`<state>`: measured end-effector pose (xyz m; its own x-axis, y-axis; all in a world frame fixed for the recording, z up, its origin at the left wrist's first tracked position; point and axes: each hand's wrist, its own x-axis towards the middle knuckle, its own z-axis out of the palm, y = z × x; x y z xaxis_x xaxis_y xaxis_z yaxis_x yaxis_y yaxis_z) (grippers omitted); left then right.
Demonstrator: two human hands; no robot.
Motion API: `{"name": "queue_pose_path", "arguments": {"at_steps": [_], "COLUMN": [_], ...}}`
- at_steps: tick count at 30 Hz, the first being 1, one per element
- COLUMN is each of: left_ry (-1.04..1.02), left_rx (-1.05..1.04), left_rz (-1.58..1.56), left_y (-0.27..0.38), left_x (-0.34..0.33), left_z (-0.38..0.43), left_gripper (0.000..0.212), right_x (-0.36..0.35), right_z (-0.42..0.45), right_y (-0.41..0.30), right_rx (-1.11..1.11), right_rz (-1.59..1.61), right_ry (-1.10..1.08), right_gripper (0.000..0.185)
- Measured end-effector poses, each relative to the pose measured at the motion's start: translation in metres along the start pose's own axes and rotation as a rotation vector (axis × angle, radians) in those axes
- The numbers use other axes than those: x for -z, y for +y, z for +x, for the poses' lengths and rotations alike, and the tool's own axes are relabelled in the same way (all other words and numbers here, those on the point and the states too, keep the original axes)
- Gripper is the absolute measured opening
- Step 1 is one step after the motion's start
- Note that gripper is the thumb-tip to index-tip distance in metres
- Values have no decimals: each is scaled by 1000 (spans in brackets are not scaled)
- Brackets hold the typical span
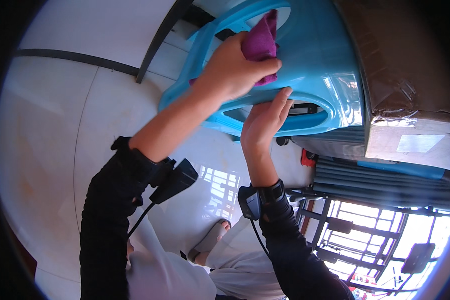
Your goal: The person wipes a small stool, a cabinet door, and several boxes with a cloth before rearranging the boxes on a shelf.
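Observation:
A glossy blue plastic chair (315,56) with rounded openings lies in the upper middle. My left hand (232,67) grips a bunched purple cloth (260,43) and holds it against the chair's surface. Part of the cloth sticks up above the fingers, and a bit more shows below the thumb. Lower and to the right, my right hand (264,120) holds the chair at the rim of an oval opening (307,120). Its thumb rests near the edge, while some of its fingers are hidden in the opening.
Close beside the chair on the right stand taped cardboard boxes (408,138). Beyond them are a grey curtain (382,183) and a barred window (360,232). A white panel with dark edging (86,60) is at the upper left, above the pale tiled floor (45,150).

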<state>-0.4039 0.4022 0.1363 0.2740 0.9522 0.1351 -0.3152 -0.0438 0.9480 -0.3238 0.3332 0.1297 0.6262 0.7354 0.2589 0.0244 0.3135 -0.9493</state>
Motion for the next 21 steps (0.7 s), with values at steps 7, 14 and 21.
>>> {"name": "queue_pose_path", "arguments": {"at_steps": [7, 14, 21], "left_ry": [96, 94, 9], "left_rx": [82, -533, -99], "left_rz": [-219, 36, 2], "left_y": [-4, 10, -66], "left_x": [8, -20, 19], "left_z": [-2, 8, -14], "left_gripper": [54, 31, 38], "right_x": [-4, 5, -4], "right_z": [1, 0, -2], "right_y": [1, 6, 5], "right_rx": [40, -35, 77], "right_rz": [-33, -53, -97], "right_ry": [42, -3, 74], "right_gripper": [37, 42, 37]}}
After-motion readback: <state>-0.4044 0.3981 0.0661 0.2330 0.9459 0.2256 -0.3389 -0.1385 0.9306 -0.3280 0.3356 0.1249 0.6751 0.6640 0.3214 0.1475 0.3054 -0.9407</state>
